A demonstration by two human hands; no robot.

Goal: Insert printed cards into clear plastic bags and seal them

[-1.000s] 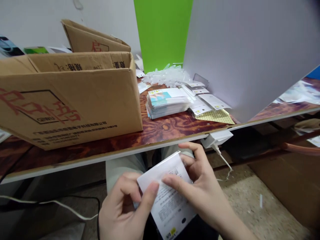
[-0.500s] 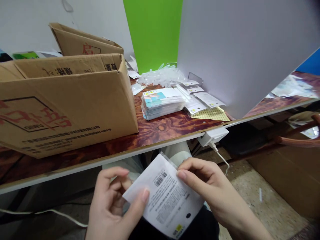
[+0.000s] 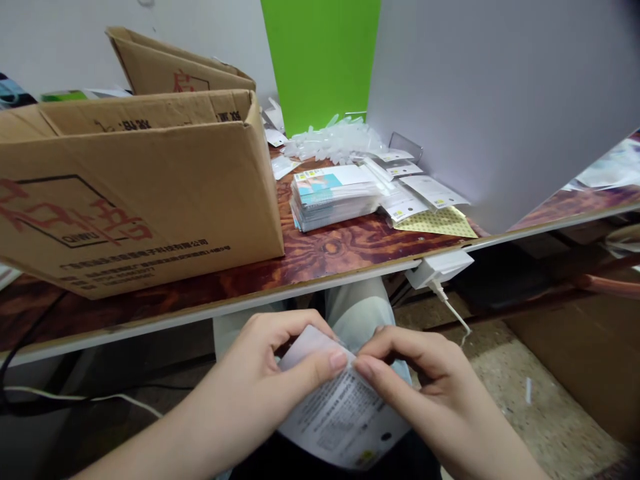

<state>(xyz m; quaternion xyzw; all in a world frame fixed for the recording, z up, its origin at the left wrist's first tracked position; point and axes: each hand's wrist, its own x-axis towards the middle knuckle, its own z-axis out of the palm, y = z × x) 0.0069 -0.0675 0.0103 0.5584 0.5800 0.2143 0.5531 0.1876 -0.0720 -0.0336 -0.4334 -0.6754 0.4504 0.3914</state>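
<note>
Below the table edge, over my lap, I hold a white printed card packet (image 3: pixel 340 417) in a thin transparent plastic sleeve. My left hand (image 3: pixel 280 367) pinches its upper left part between thumb and fingers. My right hand (image 3: pixel 415 380) grips the upper edge close by, and the two thumbs nearly meet at the top. Small print covers the packet's face, and my fingers hide its barcode area. Behind it on the wooden-patterned table (image 3: pixel 330 250) lies a stack of similar cards (image 3: pixel 333 200), out of reach of neither hand's contact.
A large open cardboard box (image 3: pixel 135 193) stands at the table's left, with another (image 3: pixel 175 67) behind it. A pile of transparent plastic pieces (image 3: pixel 335 141) lies at the back. A white board (image 3: pixel 500 100) stands upright at the right, beside a green board (image 3: pixel 320 60). A white plug adapter (image 3: pixel 437 270) hangs at the table edge.
My hands have drawn closer together at the packet's top edge, and the packet has tilted and dropped lower. My left hand now covers the barcode area.
</note>
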